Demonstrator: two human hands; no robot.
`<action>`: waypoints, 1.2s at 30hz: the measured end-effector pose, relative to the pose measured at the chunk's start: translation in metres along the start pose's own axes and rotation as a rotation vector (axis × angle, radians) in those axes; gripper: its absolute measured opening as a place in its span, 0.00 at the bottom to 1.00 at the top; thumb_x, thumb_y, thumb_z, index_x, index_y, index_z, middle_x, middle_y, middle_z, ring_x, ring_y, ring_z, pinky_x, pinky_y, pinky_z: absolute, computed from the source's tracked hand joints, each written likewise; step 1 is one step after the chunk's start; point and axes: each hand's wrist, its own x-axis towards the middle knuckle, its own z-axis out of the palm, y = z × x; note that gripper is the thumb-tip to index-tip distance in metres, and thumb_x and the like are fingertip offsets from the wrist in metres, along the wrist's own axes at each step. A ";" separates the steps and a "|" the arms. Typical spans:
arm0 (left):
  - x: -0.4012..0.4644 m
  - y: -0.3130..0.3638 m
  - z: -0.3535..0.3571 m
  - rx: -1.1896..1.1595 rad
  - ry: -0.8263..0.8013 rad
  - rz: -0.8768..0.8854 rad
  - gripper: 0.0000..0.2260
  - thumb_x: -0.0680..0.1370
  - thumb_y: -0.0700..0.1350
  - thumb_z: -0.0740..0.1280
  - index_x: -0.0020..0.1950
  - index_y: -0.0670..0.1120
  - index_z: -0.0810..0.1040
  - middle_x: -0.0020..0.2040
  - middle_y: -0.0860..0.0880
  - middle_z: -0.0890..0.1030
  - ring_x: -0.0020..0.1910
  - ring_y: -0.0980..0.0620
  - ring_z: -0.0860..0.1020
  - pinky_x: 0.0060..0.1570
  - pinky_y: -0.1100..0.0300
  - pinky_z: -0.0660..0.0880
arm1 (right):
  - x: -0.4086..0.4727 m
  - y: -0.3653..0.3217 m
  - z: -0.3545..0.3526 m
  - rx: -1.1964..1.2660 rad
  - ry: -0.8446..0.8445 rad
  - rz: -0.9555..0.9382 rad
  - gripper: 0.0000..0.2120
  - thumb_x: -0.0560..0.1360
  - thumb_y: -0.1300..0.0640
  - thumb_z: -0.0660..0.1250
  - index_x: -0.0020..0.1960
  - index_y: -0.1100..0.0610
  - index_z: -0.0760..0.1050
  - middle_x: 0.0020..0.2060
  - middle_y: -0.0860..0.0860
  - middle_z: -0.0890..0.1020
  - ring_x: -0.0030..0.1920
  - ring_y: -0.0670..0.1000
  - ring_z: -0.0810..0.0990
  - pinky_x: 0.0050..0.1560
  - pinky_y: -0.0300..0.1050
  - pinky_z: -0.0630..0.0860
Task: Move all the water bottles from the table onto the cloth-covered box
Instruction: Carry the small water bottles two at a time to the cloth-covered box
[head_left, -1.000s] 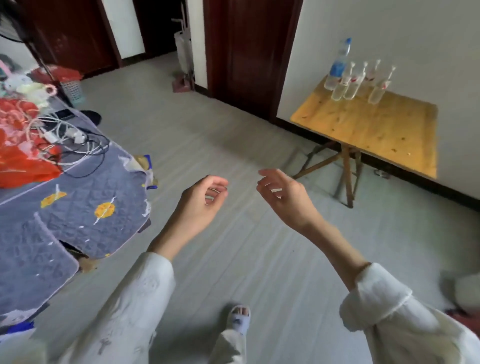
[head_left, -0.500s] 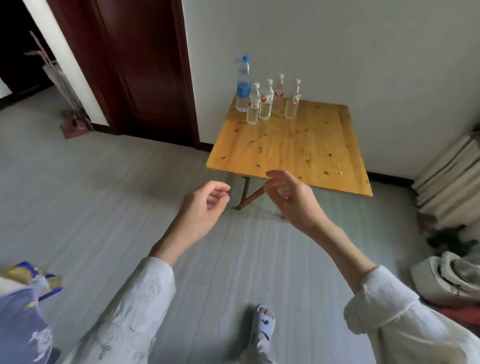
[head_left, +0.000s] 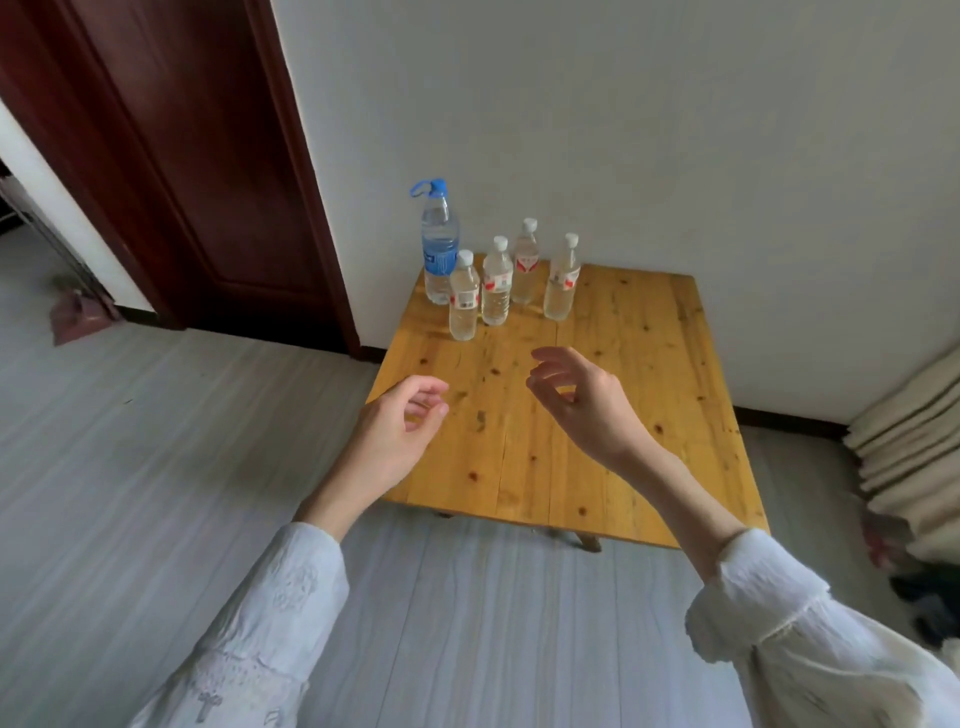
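Hands (head_left: 395, 431) newly over table (head_left: 524, 467) edge

A dark red wooden door (head_left: 197, 171) adjoins a plain white wall (head_left: 675, 130) above grey plank flooring (head_left: 156, 467).

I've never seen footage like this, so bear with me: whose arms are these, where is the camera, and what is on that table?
There is no machine here. The camera sits on a person's head, looking forward and down, so the arms you see are their own. The left hand and right hand hover over the near part of a wooden table, fingers loosely curled, holding nothing. At the table's far corner by the wall stand five water bottles: a tall blue-capped bottle and four small white-capped bottles. All are upright and untouched.
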 end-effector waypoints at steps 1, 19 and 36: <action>0.018 -0.006 0.002 0.001 0.000 -0.004 0.09 0.76 0.42 0.63 0.56 0.48 0.75 0.47 0.55 0.78 0.48 0.63 0.75 0.42 0.81 0.68 | 0.016 0.008 0.001 0.000 -0.005 0.008 0.17 0.75 0.55 0.63 0.62 0.58 0.70 0.53 0.53 0.81 0.52 0.49 0.79 0.50 0.39 0.73; 0.391 -0.174 0.039 -0.013 -0.079 -0.148 0.23 0.74 0.48 0.66 0.68 0.51 0.64 0.64 0.52 0.70 0.61 0.55 0.69 0.57 0.60 0.66 | 0.379 0.151 0.080 -0.187 -0.004 0.306 0.19 0.75 0.56 0.62 0.64 0.60 0.67 0.58 0.59 0.77 0.55 0.58 0.78 0.55 0.52 0.75; 0.470 -0.210 0.089 0.264 -0.147 0.045 0.17 0.71 0.48 0.70 0.57 0.47 0.74 0.55 0.48 0.72 0.56 0.49 0.71 0.47 0.59 0.67 | 0.464 0.223 0.136 -0.555 -0.136 0.197 0.19 0.74 0.59 0.64 0.64 0.60 0.66 0.60 0.57 0.72 0.62 0.59 0.67 0.59 0.51 0.70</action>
